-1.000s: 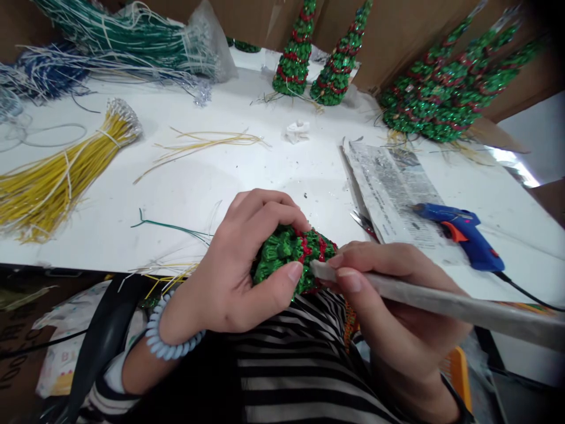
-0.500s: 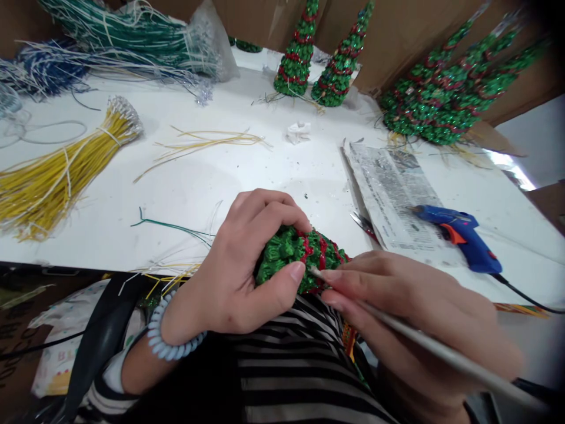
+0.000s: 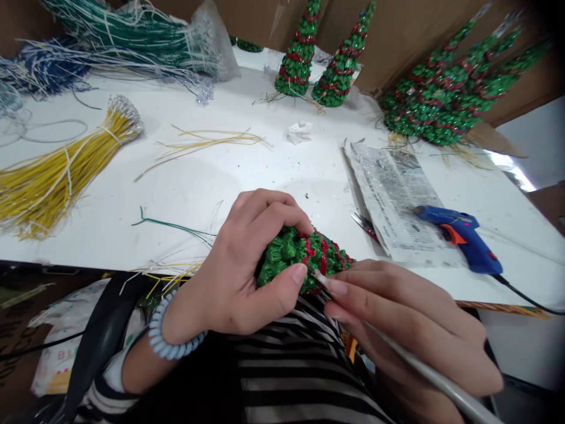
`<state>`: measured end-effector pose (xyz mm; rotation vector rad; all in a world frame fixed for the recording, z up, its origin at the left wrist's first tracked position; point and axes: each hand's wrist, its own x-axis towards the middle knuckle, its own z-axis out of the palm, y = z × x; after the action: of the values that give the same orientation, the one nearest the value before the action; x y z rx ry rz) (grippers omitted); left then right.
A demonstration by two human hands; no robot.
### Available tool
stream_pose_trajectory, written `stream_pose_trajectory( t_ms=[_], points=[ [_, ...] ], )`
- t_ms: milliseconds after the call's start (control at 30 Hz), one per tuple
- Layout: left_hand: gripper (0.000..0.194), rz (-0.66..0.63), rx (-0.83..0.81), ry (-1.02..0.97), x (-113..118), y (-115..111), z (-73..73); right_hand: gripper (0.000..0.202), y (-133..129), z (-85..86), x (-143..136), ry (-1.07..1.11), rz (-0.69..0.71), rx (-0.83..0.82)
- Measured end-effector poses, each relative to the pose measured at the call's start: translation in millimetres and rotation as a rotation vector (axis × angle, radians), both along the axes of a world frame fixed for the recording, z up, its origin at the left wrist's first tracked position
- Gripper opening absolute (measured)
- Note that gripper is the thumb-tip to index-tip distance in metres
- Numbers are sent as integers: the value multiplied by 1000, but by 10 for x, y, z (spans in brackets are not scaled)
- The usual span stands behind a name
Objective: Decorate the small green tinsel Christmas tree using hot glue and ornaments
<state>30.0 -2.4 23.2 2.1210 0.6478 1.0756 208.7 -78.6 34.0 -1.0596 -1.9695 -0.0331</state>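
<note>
Held on its side at the table's front edge is a small green Christmas tree (image 3: 286, 252) with red garland bands. My left hand (image 3: 251, 265) wraps round its wider end, thumb on the near side and fingers over the top. In my right hand (image 3: 406, 318) is a long, thin grey stick (image 3: 435, 375), pinched close to its tip like a pen. The tip meets the tree's side just beside my left thumb. My right hand covers the tree's narrow end.
A blue glue gun (image 3: 463, 232) lies on folded newspaper (image 3: 392, 182), with a blade-like tool (image 3: 365, 227) beside it. Yellow wires (image 3: 70, 168) are bundled at left, green ones (image 3: 128, 38) behind. Finished trees (image 3: 298, 59) stand at the back; more trees (image 3: 445, 106) lean at right.
My right hand has shifted a little left and down, and the stick now slopes more steeply. My left hand and the tree have barely moved.
</note>
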Motion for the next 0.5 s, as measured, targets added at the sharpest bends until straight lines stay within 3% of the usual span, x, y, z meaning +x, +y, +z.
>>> stream_pose_trajectory(
  t_ms=[367,500],
  points=[
    [23,17,-6,13,1,7,4,3,39,-48,-21,69,10,-11],
    [22,21,-3,22,0,7,14,12,27,-14,-48,64,-13,-10]
  ],
)
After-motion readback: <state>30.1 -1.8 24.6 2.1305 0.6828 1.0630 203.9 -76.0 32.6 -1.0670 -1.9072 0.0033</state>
